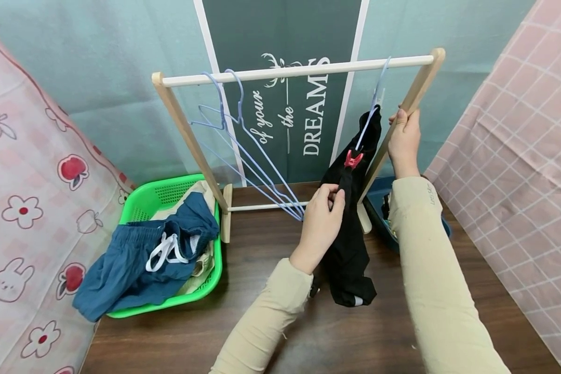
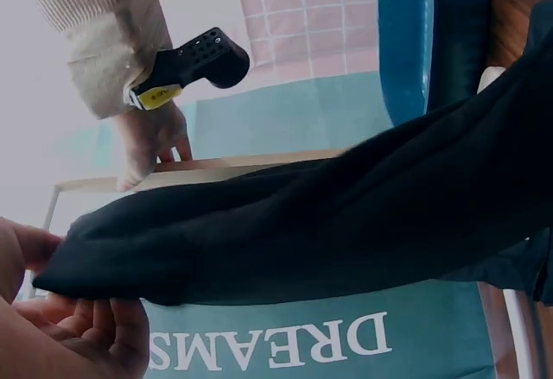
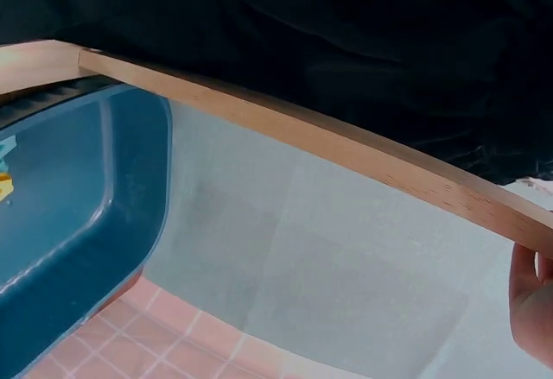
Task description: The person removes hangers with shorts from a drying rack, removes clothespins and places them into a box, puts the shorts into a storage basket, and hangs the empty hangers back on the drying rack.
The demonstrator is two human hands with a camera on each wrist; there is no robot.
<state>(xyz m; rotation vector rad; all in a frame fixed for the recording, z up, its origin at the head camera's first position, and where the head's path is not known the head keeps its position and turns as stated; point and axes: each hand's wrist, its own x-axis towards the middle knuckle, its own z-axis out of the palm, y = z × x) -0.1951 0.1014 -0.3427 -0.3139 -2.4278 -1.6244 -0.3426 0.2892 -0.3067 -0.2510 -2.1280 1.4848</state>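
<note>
A black garment (image 1: 350,249), long like trousers, hangs from a light blue hanger (image 1: 368,127) near the right end of a small clothes rack (image 1: 304,67). A red clip (image 1: 353,159) fastens its near edge to the hanger. Just below that clip, my left hand (image 1: 324,218) pinches the black cloth between thumb and fingers, seen also in the left wrist view. My right hand (image 1: 405,136) grips the rack's right wooden post (image 1: 421,85), thumb on the near side. Part of the garment hides behind the left hand.
Several empty blue hangers (image 1: 254,137) hang at the rack's left. A green basket (image 1: 217,270) holds blue shorts (image 1: 135,259) and beige cloth. Behind the right forearm stands a dark blue bin (image 3: 130,180) with small coloured items inside. Patterned cloth walls enclose both sides.
</note>
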